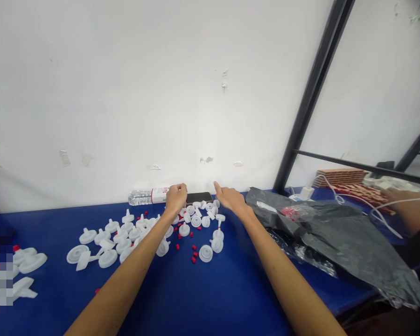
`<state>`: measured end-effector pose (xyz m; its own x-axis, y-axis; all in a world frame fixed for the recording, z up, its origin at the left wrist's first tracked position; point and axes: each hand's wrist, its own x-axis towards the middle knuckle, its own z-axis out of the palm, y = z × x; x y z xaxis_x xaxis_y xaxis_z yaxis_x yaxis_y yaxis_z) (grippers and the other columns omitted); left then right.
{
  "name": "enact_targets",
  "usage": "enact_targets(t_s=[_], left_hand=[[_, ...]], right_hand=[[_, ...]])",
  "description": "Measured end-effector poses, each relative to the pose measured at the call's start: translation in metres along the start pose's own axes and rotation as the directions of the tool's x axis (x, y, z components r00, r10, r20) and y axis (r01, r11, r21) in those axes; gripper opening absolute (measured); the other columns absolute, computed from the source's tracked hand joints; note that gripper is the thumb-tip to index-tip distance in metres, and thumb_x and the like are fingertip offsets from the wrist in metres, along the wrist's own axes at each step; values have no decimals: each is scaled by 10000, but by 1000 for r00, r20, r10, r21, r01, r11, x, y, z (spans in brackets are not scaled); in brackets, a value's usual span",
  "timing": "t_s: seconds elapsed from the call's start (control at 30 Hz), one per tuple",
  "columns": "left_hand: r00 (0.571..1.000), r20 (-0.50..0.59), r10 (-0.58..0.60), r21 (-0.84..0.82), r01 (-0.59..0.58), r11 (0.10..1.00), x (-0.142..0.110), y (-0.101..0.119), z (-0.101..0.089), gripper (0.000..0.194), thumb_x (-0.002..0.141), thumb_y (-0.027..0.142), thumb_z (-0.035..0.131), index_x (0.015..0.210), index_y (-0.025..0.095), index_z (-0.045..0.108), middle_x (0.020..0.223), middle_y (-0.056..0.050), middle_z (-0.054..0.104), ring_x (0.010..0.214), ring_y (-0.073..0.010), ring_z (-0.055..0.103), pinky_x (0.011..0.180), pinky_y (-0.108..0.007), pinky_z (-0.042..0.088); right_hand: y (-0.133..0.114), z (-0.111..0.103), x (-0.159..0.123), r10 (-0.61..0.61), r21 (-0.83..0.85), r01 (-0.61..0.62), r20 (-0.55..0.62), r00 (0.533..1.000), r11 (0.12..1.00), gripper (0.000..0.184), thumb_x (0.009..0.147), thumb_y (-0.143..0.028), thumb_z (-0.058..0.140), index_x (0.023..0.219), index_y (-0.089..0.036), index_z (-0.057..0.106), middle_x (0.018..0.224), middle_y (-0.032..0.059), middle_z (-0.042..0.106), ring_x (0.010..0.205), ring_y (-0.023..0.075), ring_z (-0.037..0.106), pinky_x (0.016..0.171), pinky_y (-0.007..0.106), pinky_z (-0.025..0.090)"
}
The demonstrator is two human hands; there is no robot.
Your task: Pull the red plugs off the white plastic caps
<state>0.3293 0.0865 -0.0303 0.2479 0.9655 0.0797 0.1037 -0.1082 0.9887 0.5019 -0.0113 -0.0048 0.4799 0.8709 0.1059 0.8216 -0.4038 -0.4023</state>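
My left hand (177,198) is closed, its fingers curled beside the clear plastic water bottle (147,196) and the left end of a dark phone (199,198). Whatever it may hold is hidden. My right hand (230,198) is past the phone's right end, thumb stretched out and apart; its other fingers are mostly hidden. Between and below the hands lie many white plastic funnel-shaped caps (184,229) with round flanges and spouts. Small red caps (193,254) are scattered among them. More white caps (108,258) spread to the left of my left forearm.
The blue table (210,298) meets a white wall at the back. A grey plastic bag (322,233) lies on the right beside a black metal post (311,93). Beyond it are a white cable, a charger (306,192) and another person's arm (406,207). More white parts (31,262) lie far left.
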Motion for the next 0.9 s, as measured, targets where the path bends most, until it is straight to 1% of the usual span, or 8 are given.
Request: enact_targets(t_s=[0.13,0.33,0.4,0.43,0.5,0.6,0.77,0.9], left_hand=[[1000,7,-14,-36,14,999,-1,1,0,340,946,387,606,1204,167,618,1182,-72,660,983,-200,662,834,-392,585],[996,65,-58,-70,63,996,-5,10,1,343,946,373,607,1211,155,606,1156,-81,670,954,-190,672,827,-391,584],[995,80,-66,-86,73,994,-6,14,1,341,947,372,605,1203,148,607,1142,-83,675,944,-189,675,825,-388,583],[994,85,-68,-94,76,993,-7,16,0,337,948,372,603,1199,147,608,1135,-83,677,937,-187,676,822,-385,583],[993,92,-67,-106,77,991,-8,19,-1,331,951,370,600,1195,147,608,1126,-79,680,926,-183,678,814,-380,584],[993,103,-59,-102,70,992,-8,19,-4,330,949,367,603,1198,150,607,1124,-75,680,918,-179,678,805,-374,587],[993,114,-17,-15,19,1000,-7,19,-3,325,949,364,606,1194,151,609,1112,-70,680,900,-171,677,784,-362,591],[995,78,59,161,-71,984,-11,31,-6,320,954,377,598,1181,151,620,1108,-69,680,903,-168,673,783,-360,590]], right_hand=[[4,2,2,68,-17,-67,68,995,998,862,1000,-669,98,1177,-89,710,1166,258,709,1132,362,663,976,508,458],[3,0,1,84,-3,-85,158,984,996,911,980,-701,46,1215,-105,694,1127,225,735,763,274,750,852,437,525],[2,0,1,84,3,-86,158,984,996,915,982,-694,32,1222,-106,691,1141,220,733,733,260,751,837,421,531],[2,-1,1,86,3,-87,149,985,996,914,985,-689,30,1222,-104,691,1155,219,728,769,266,754,848,420,529],[1,-1,1,97,-7,-96,116,989,995,896,996,-671,45,1222,-93,691,1191,228,712,940,306,741,911,436,509],[1,-1,2,120,-33,-118,43,992,992,851,1015,-632,83,1239,-72,683,1250,253,679,1185,371,637,1000,486,452],[-1,-1,1,115,-59,-118,-44,992,991,816,1027,-598,91,1214,-92,703,1232,243,690,1196,373,627,1001,485,450],[-6,-4,-5,104,-64,-110,-88,991,992,755,1038,-557,140,1191,-88,711,1184,248,705,1160,373,648,974,477,466]])
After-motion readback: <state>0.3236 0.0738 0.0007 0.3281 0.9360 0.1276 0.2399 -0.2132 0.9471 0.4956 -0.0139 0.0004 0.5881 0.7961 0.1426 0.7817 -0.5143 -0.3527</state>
